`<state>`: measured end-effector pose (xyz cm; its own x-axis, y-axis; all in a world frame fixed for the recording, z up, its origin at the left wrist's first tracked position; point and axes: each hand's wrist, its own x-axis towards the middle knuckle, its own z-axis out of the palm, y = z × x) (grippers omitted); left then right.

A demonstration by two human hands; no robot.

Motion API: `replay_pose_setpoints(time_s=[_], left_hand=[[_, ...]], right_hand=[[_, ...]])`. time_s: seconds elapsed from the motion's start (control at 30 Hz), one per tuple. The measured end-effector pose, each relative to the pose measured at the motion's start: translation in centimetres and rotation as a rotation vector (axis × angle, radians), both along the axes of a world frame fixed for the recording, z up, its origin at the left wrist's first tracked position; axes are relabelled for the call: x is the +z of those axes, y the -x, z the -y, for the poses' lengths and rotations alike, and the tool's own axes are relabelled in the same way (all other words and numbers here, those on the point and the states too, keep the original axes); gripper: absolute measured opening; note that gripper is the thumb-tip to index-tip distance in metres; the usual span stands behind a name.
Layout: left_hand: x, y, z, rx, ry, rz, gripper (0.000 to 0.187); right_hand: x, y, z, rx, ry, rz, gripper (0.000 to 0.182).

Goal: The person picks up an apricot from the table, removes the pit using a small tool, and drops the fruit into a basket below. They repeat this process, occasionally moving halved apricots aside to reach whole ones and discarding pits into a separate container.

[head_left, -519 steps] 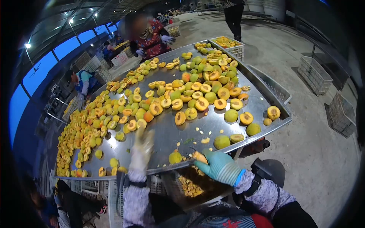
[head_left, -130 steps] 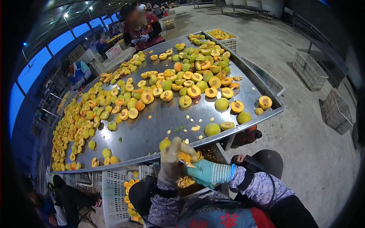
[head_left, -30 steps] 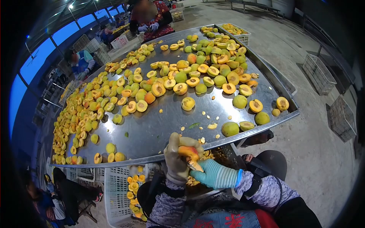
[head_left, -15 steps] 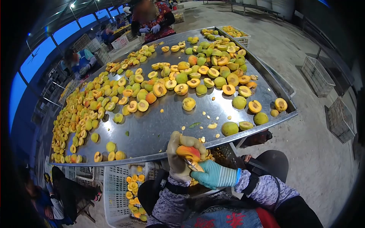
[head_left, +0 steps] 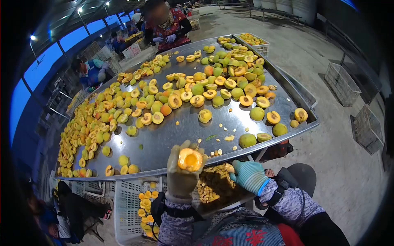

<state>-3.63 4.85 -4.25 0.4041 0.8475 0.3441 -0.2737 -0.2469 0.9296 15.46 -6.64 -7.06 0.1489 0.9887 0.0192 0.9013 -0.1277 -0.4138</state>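
My left hand [head_left: 182,176], in a pale glove, holds a peach half [head_left: 190,160] at the table's near edge, its hollow orange cut face up. My right hand [head_left: 248,174], in a teal striped glove, is to the right, over the edge of a dark container [head_left: 219,205] holding yellowish pieces [head_left: 208,189]. Its fingers are curled, and what they hold, if anything, is hidden. Whole and halved fruit [head_left: 197,101] lies across the metal table [head_left: 164,141] in front of me.
A white crate [head_left: 123,213] with fruit halves stands below the table at left. Two empty crates [head_left: 341,84] stand on the floor at right. Co-workers [head_left: 167,26] are across the table and at far left, and a seated person [head_left: 61,217] is at lower left.
My hands have moved apart, the right one to the right and the left one slightly left. The peach half now shows its hollow face. The view has shifted slightly.
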Motion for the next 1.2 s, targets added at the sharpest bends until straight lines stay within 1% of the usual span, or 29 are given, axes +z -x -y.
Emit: replay_pose_setpoints(time_s=[0.03, 0.07, 0.1, 0.13, 0.17, 0.2, 0.23, 0.3, 0.33, 0.37, 0.43, 0.5, 0.57, 0.63, 0.67, 0.7, 0.73, 0.8, 0.87, 0.9, 0.93, 0.97, 1.0, 1.03, 1.07, 1.1, 1.13, 1.17, 1.2], left_hand=[[-0.1, 0.6, 0.0, 0.143, -0.384, -0.273, 0.043], [-0.5, 0.8, 0.6, -0.075, 0.215, 0.34, 0.063], [-1.2, 1.1, 0.9, -0.066, 0.214, 0.339, 0.063], [-2.0, 1.3, 1.2, 0.007, 0.213, 0.327, 0.054], [-2.5, 1.4, 1.7, 0.08, 0.214, 0.313, 0.048], [-0.7, 0.7, 2.8, 0.137, 0.279, 0.202, 0.046], [0.0, 0.8, 3.4, 0.14, 0.281, 0.198, 0.046], [1.0, 0.2, 4.1, -0.022, 0.372, 0.133, 0.046], [1.2, -0.3, 4.2, -0.16, 0.529, 0.244, 0.046], [0.8, -1.1, 5.2, -0.033, 0.214, 0.052, 0.046], [-0.3, -0.2, 5.1, -0.019, -0.011, -0.146, 0.046], [2.3, 1.1, 5.9, -0.098, 0.029, 0.071, 0.047], [0.8, 6.4, 3.0, 0.261, 0.234, -0.017, 0.051], [3.5, 10.7, 4.1, 0.442, -0.057, -0.25, 0.043], [4.4, 14.1, 3.1, 0.514, 0.143, -0.523, 0.037], [5.1, 16.3, 2.0, 0.579, 0.344, -0.801, 0.032], [5.0, 15.7, 1.5, 0.576, 0.342, -0.809, 0.032], [5.5, 13.8, 0.0, 0.609, -0.154, -0.854, 0.03], [8.2, 4.2, 0.7, 0.314, 0.015, -0.623, 0.029], [6.6, 0.9, -0.7, 0.156, -0.193, -0.608, 0.03], [6.8, -3.7, -0.6, -0.025, -0.104, -0.581, 0.034], [8.1, -7.6, 0.2, -0.167, 0.029, -0.654, 0.036], [7.6, -11.0, -0.1, -0.282, -0.162, -0.704, 0.037], [5.7, -13.6, -1.0, -0.396, -0.354, -0.748, 0.038], [2.1, -15.6, -2.6, -0.48, -0.559, -0.823, 0.037], [1.2, -17.3, -3.1, -0.56, -0.767, -0.892, 0.037], [0.7, -17.5, -3.7, -0.534, -0.833, -1.018, 0.035], [0.3, -17.7, -4.4, -0.536, -0.833, -1.018, 0.035], [-0.2, -17.5, -5.5, -0.478, -0.848, -1.057, 0.035]], right_hand=[[0.6, 0.3, 0.1, -0.002, -0.006, -0.006, 0.031], [2.0, 1.1, 0.4, 0.044, -0.085, -0.113, 0.029], [2.9, 1.9, 0.4, 0.093, -0.161, -0.221, 0.027], [3.0, 3.3, 0.3, 0.092, -0.313, -0.404, 0.029], [2.9, 4.4, 0.1, 0.138, -0.451, -0.489, 0.033], [3.4, 5.4, 0.0, 0.12, -0.451, -0.532, 0.033], [4.0, 6.1, -0.1, 0.098, -0.457, -0.57, 0.034], [4.0, 6.6, -0.6, 0.08, -0.486, -0.537, 0.036], [4.5, 6.4, -0.4, 0.124, -0.331, -0.533, 0.039], [3.6, 6.3, -0.4, 0.136, -0.4, -0.463, 0.038], [3.4, 6.0, 0.2, 0.156, -0.432, -0.604, 0.029], [3.4, 5.4, 0.7, 0.335, -0.338, -0.455, 0.033], [2.9, 4.4, 1.9, 0.309, -0.321, -0.494, 0.035], [3.5, 2.4, 3.1, 0.366, 0.118, -0.239, 0.027], [3.4, 1.6, 3.8, 0.358, 0.122, -0.236, 0.023], [3.3, 1.4, 4.0, 0.347, 0.115, -0.242, 0.023], [3.1, 1.3, 4.3, 0.344, 0.098, -0.225, 0.022], [3.0, 1.2, 4.7, 0.394, 0.043, -0.238, 0.023], [1.9, 1.3, 4.8, 0.416, -0.005, -0.24, 0.023], [1.6, 1.1, 4.8, 0.437, -0.05, -0.234, 0.024], [2.1, 0.6, 4.7, 0.428, -0.051, -0.231, 0.024], [3.0, 0.1, 4.6, 0.377, 0.008, -0.244, 0.023], [3.6, -0.2, 4.6, 0.328, 0.067, -0.258, 0.023], [3.9, -0.4, 4.4, 0.323, 0.066, -0.261, 0.023], [4.1, -0.6, 4.3, 0.26, 0.144, -0.267, 0.025], [4.1, -0.9, 4.2, 0.199, 0.223, -0.272, 0.027], [3.8, -1.3, 4.3, 0.213, 0.215, -0.287, 0.028], [3.7, -1.6, 4.4, 0.212, 0.216, -0.288, 0.028], [3.7, -1.7, 4.5, 0.195, 0.187, -0.279, 0.029]])
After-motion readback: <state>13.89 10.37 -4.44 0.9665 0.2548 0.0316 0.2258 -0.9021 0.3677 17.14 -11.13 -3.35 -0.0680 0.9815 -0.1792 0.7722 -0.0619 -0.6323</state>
